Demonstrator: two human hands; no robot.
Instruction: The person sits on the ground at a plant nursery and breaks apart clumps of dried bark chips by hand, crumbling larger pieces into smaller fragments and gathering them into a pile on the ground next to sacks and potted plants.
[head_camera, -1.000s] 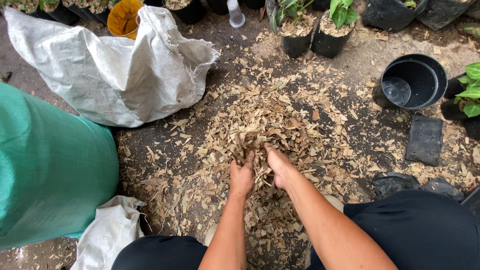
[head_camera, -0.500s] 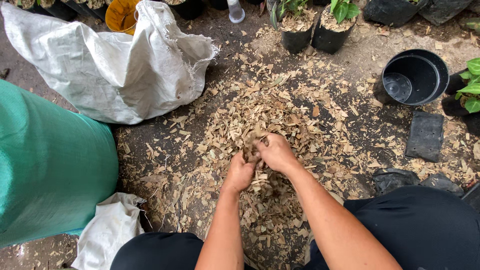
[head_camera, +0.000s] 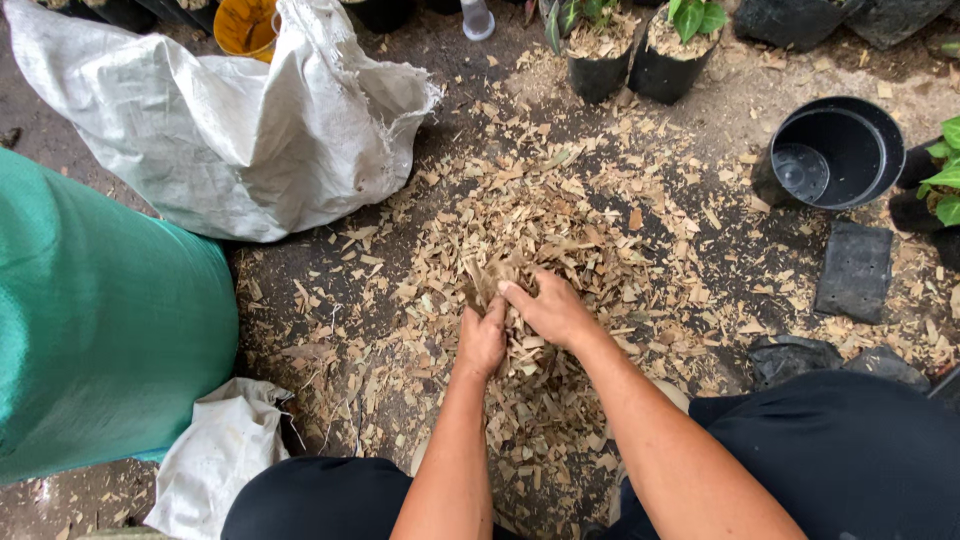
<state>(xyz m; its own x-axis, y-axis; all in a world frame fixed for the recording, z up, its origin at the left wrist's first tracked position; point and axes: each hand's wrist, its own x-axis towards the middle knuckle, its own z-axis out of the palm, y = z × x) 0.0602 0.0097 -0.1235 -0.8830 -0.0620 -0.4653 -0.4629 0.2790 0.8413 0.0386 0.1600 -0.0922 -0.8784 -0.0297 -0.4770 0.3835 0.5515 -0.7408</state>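
A heap of dry, pale brown wood chips and leaf scraps (head_camera: 530, 225) covers the dark ground in front of me. My left hand (head_camera: 482, 340) and my right hand (head_camera: 552, 308) are pressed together in the near side of the heap, fingers curled around a bunch of the chips. The fingertips are partly buried in the scraps. Both forearms reach in from the bottom of the view, between my dark-clothed knees.
A crumpled white woven sack (head_camera: 230, 130) lies at the upper left, a big green sack (head_camera: 100, 320) at the left. An empty black pot (head_camera: 838, 150) sits at the right, folded black grow bags (head_camera: 852, 270) near it, and planted pots (head_camera: 600, 50) at the top.
Both hands have slid forward into the heap and drawn together, closing on a bunch of chips.
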